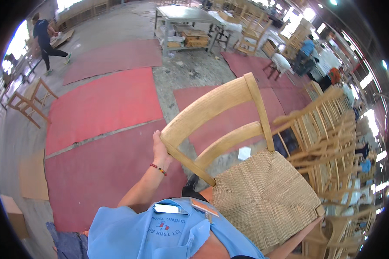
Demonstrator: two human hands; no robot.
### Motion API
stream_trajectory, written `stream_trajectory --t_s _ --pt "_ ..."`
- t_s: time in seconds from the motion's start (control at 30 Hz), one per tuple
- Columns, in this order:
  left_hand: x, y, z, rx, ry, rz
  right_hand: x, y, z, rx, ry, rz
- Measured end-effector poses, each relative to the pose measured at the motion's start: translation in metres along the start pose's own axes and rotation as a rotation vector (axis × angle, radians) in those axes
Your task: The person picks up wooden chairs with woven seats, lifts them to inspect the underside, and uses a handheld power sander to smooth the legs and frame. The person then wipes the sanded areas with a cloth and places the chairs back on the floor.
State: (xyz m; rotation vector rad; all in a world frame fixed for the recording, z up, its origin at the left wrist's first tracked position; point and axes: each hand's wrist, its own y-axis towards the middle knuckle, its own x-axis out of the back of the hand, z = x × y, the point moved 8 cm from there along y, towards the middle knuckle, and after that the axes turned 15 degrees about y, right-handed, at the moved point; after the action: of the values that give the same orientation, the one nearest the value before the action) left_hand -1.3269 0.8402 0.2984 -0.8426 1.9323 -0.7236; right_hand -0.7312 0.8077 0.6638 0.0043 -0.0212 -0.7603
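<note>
A wooden chair [216, 101] with a woven rush seat [261, 194] is held tilted in front of my body. My left hand [160, 151], with a beaded bracelet on its wrist, is closed round the left post of the backrest. On the other side, my right hand [316, 221] grips the seat frame near its front corner, and its fingers are mostly hidden by the seat. The chair's legs are out of sight beneath the seat.
Red mats [108, 103] cover much of the floor. Many wooden chairs [328, 142] stand packed along the right. A lone chair [28, 101] stands far left, and a metal workbench [186, 15] ahead. One person [43, 36] walks at far left; another [306, 52] bends at far right.
</note>
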Motion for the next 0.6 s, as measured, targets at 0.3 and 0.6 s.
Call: stream_trajectory --t_s 0.3,0.6 --pt "0.067 -0.093 -0.006 -0.194 -0.143 -0.196 -0.102 0.102 0.023 -0.087 0.017 0.315" --pt "0.083 -0.089 0.047 -0.230 -0.267 -0.310 -0.134 0.164 0.006 -0.082 0.042 0.462"
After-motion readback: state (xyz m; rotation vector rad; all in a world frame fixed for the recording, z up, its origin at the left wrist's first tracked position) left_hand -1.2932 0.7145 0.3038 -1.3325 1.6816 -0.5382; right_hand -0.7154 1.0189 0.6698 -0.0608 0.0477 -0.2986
